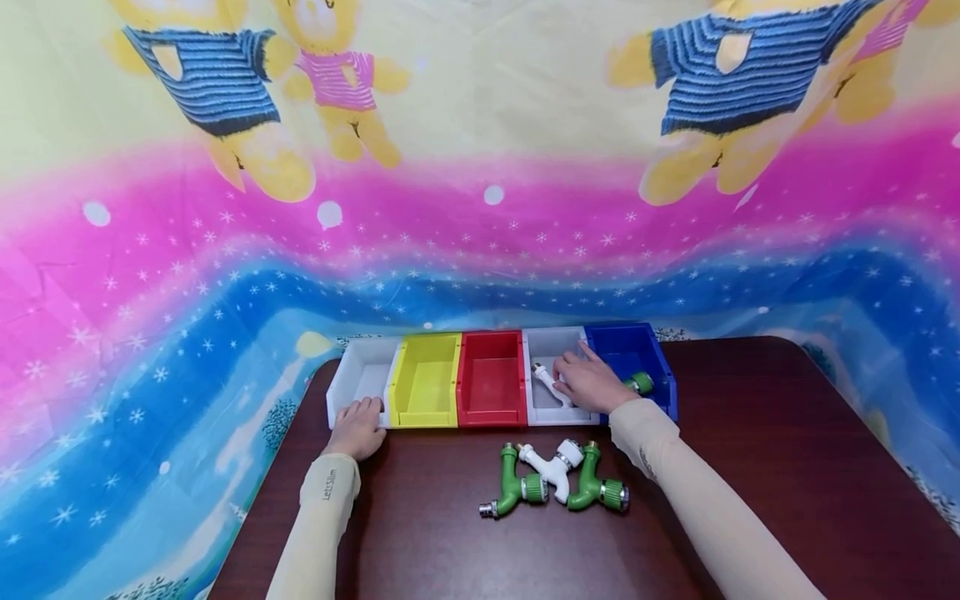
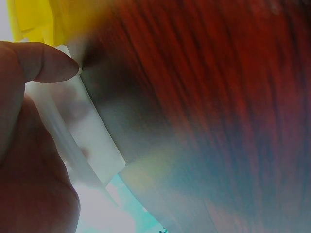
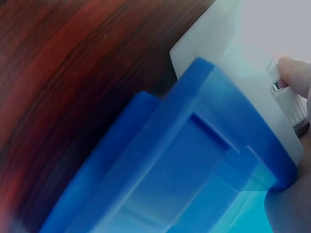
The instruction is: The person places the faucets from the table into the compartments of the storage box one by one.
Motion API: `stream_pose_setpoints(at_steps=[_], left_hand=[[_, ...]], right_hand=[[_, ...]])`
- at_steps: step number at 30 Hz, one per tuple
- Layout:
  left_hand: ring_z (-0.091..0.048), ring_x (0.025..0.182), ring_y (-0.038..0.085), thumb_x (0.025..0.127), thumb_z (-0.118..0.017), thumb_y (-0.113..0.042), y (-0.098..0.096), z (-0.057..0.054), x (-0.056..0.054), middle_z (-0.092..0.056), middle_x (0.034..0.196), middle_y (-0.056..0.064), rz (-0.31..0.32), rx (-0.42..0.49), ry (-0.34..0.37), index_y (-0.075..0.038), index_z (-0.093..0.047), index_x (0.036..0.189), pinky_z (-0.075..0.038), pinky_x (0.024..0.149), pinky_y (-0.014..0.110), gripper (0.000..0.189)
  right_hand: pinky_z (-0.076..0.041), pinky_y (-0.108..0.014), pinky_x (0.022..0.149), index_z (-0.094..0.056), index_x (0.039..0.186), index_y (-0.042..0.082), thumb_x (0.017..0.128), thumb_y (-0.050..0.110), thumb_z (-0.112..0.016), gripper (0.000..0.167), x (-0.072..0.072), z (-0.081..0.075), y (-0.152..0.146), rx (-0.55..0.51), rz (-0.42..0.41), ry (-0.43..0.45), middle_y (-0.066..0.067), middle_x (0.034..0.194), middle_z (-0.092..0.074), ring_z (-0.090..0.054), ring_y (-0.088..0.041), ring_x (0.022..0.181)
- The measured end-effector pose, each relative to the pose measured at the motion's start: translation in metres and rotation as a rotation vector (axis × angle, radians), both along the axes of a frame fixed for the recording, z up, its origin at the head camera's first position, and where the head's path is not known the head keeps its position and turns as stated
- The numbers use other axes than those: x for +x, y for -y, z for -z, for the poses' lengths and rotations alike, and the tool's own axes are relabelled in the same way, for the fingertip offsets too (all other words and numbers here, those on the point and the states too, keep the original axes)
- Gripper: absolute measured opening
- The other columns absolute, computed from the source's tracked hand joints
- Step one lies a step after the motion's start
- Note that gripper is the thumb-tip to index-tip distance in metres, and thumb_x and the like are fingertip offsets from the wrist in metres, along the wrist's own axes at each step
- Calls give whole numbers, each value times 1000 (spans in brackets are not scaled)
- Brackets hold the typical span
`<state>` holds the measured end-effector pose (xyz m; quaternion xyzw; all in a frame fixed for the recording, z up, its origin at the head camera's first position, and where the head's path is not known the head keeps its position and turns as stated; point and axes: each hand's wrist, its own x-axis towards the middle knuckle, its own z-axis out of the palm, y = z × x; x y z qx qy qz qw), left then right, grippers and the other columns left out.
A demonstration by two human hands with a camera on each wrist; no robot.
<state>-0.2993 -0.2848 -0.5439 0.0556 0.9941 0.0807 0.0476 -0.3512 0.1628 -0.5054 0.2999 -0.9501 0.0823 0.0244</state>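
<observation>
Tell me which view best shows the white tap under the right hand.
The head view: the white tap shows its body and metal end there, though the right hand hides the rest. The right wrist view catches little beyond its ribbed knob; the left wrist view shows none of it.
</observation>
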Motion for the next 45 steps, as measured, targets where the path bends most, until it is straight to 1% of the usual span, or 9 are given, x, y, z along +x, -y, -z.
stream_pose_setpoints(at_steps=[5,10,17,22,28,35,38,41,45], left_hand=[[-50,115,37,95,-58,-14,0,0,0,-57,120,16,0,-9,-2,-2,-53,124,-34,110,62,31],[-50,116,37,94,-58,-14,1,1,-1,-57,121,17,1,-7,-9,-2,-53,124,-34,110,62,32],[-50,113,37,94,-57,-15,5,7,-5,-57,120,17,18,12,-15,-2,-53,123,-34,109,62,31],[-50,112,37,94,-56,-15,4,6,-4,-57,119,17,26,21,-23,-2,-53,123,-35,109,63,31],[-50,113,38,94,-57,-12,1,1,-1,-57,119,18,22,28,-24,0,-53,123,-34,108,63,32],[-50,112,38,95,-55,-13,0,1,-1,-57,118,18,22,21,-20,-1,-53,123,-34,109,62,30],[-50,112,37,95,-57,-12,-2,-1,-2,-57,117,17,17,18,-21,-1,-53,122,-35,108,62,29],[-50,114,36,95,-57,-13,-2,-1,-2,-57,118,16,3,22,-4,-2,-53,123,-34,109,61,30],[-50,114,36,95,-57,-14,0,1,-2,-57,119,16,2,12,3,-2,-53,124,-34,109,61,32]], right_hand=[[-19,-58,127,-61,103,12,101,24,-67,13,-1,3,-1,36,-22,-52,1,87,-53,-61,-20,84],[-24,-60,124,-60,100,12,99,23,-70,14,-1,0,1,58,-45,-96,0,87,-54,-63,-20,82],[-23,-60,125,-60,101,13,99,23,-70,14,-1,-3,2,70,-42,-73,-1,92,-56,-66,-22,86],[-25,-61,123,-60,100,13,99,22,-69,13,-2,-2,1,78,-43,-92,-1,90,-55,-65,-22,86],[-27,-61,123,-58,95,14,99,21,-69,14,-3,-2,3,89,-43,-100,-1,89,-54,-65,-26,92],[-27,-59,124,-62,102,14,101,23,-67,11,-4,-1,1,113,-35,-108,-4,100,-57,-65,-26,100],[-27,-59,123,-63,104,12,101,22,-66,11,-5,1,0,135,-42,-132,-6,101,-57,-64,-28,101],[-27,-59,123,-63,105,11,102,22,-64,11,-5,3,-1,157,-47,-151,-7,103,-57,-64,-30,104],[-28,-59,123,-64,107,11,104,21,-62,11,-4,4,0,175,-54,-171,-8,104,-57,-64,-30,106]])
